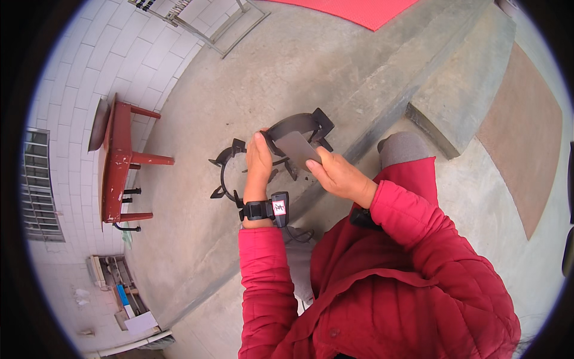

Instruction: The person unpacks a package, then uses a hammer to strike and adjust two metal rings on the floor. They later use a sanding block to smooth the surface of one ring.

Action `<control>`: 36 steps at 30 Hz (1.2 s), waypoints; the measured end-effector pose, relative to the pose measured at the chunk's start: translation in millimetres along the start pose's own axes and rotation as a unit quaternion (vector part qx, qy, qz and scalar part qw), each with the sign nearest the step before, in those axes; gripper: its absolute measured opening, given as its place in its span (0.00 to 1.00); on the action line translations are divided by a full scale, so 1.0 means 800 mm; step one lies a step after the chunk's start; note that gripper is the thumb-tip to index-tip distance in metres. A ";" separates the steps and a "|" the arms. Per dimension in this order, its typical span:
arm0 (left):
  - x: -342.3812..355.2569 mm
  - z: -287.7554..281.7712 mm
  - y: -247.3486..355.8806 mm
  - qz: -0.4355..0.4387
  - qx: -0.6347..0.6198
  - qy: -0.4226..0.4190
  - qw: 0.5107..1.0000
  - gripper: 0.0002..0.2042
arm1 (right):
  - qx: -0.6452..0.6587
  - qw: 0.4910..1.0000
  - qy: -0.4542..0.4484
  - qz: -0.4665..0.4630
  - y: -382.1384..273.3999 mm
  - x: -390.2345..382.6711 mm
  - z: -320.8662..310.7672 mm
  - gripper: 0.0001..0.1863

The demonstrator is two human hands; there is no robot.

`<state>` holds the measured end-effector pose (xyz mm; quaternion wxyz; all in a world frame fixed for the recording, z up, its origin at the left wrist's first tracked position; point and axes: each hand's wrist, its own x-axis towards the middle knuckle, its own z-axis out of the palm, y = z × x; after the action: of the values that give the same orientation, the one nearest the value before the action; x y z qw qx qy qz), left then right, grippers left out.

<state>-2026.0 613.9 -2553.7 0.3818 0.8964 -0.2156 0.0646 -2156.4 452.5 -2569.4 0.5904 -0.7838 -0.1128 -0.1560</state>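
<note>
My left hand is closed round the near edge of a black metal pot-stand ring with stubby prongs, which it holds tilted. A flat grey rectangular plate, like a scraper blade, is gripped by one end in my right hand. The plate's far end overlaps the ring's inner side; whether they touch, I cannot tell. A second black pot-stand ring with similar prongs lies on the concrete just left of my left wrist, partly covered by that hand. A black strap with a small device circles my left wrist.
A low concrete step runs diagonally past my knee. At left, a red wooden table stands by a white tiled wall. A metal frame and a red mat lie farther off; a brown mat is at right.
</note>
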 end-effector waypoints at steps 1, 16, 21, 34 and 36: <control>0.000 0.003 -0.001 -0.018 0.008 -0.012 1.000 0.28 | 0.025 1.000 0.005 -0.010 0.006 -0.002 0.001 0.13; -0.047 -0.085 -0.031 0.000 0.005 -0.013 1.000 0.29 | 0.104 0.990 0.065 0.075 0.018 -0.051 0.138 0.15; -0.060 -0.160 -0.098 -0.043 -0.022 -0.049 0.998 0.28 | 0.075 0.985 0.003 0.152 -0.007 -0.063 0.225 0.16; -0.140 -0.252 -0.308 -0.048 0.034 0.002 0.998 0.19 | -0.004 0.998 0.053 -0.017 -0.037 -0.005 0.405 0.13; -0.153 -0.255 -0.324 -0.093 -0.037 -0.033 0.994 0.18 | 0.005 0.993 0.012 0.118 -0.029 -0.009 0.415 0.14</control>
<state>-2013.1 959.6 -2615.4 0.4115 0.8997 -0.1458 -0.0085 -2134.4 777.7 -2635.7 0.6101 -0.7866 -0.0137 -0.0940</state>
